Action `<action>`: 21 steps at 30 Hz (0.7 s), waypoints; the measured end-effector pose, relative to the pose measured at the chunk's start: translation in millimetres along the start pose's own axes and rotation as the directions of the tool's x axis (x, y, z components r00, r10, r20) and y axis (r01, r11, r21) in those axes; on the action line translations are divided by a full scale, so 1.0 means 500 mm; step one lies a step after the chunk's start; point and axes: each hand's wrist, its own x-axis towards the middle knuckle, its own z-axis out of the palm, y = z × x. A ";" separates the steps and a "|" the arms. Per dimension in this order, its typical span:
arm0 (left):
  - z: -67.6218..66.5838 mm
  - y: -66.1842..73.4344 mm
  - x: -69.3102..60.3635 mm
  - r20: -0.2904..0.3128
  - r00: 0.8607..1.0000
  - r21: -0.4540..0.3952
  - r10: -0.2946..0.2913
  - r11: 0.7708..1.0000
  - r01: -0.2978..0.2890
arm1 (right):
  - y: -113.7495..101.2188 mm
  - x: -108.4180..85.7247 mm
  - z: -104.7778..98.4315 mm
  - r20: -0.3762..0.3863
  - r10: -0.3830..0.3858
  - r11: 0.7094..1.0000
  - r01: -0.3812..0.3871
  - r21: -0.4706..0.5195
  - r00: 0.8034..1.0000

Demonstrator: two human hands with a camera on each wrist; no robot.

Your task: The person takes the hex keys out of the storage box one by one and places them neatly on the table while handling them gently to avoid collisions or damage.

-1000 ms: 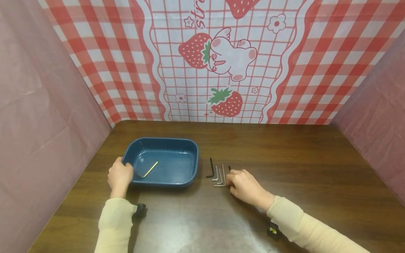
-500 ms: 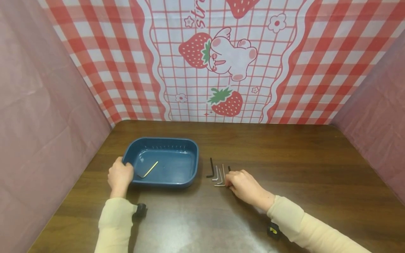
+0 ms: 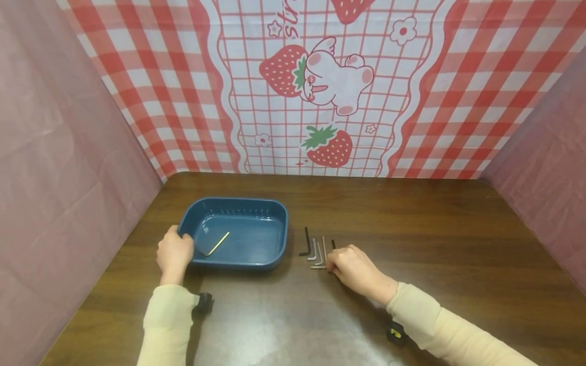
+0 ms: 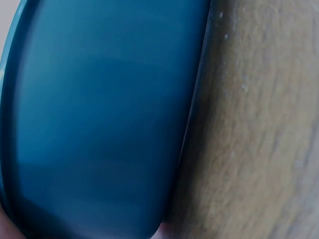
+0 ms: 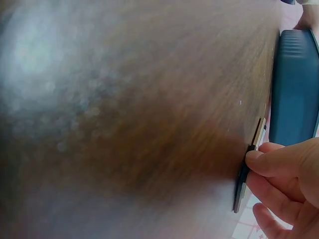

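A blue rectangular tray [image 3: 238, 267] stands on the table's left half, with one gold-coloured hex key [image 3: 218, 243] lying inside it. My left hand [image 3: 175, 252] grips the tray's left end; the left wrist view shows mostly the tray's side [image 4: 104, 124], the fingers largely out of sight. Right of the tray several L-shaped hex keys lie in a row: a black one [image 3: 307, 241], silver ones [image 3: 314, 249] and a brownish one [image 3: 324, 250]. At the row's right end my right hand [image 3: 359, 269] pinches a black hex key [image 5: 242, 174] low at the table, its short arm hidden by the fingers.
The brown wooden table [image 3: 412, 218] ends at a red-and-white strawberry-print cloth [image 3: 320, 101] behind it. Pink fabric [image 3: 68, 127] hangs at the left and right sides. A small dark camera [image 3: 204, 303] sits at my left wrist, another [image 3: 396, 333] at my right.
The fingers of my right hand have shifted very slightly at the black hex key. My left hand and the tray stay in place; the head view has tilted a little.
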 end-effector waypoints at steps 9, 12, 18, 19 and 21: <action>-0.002 0.002 -0.004 0.004 1.000 0.002 0.000 1.000 0.000 | 0.001 0.006 -0.006 -0.011 -0.012 0.999 0.012 0.034 1.000; -0.001 0.003 -0.003 0.004 1.000 0.002 0.003 1.000 -0.003 | 0.003 0.011 -0.013 -0.025 -0.007 0.999 0.008 0.045 1.000; 0.000 0.001 -0.002 0.000 1.000 0.000 0.002 1.000 -0.002 | 0.000 0.041 -0.032 -0.059 0.029 0.999 -0.027 0.045 0.998; 0.000 0.000 -0.001 -0.001 1.000 -0.001 0.001 1.000 -0.001 | -0.003 0.048 -0.035 -0.064 0.036 0.998 -0.033 0.045 0.997; 0.000 -0.002 0.000 -0.005 1.000 -0.005 -0.003 1.000 0.003 | -0.009 0.064 -0.040 -0.073 0.046 0.998 -0.042 0.052 0.996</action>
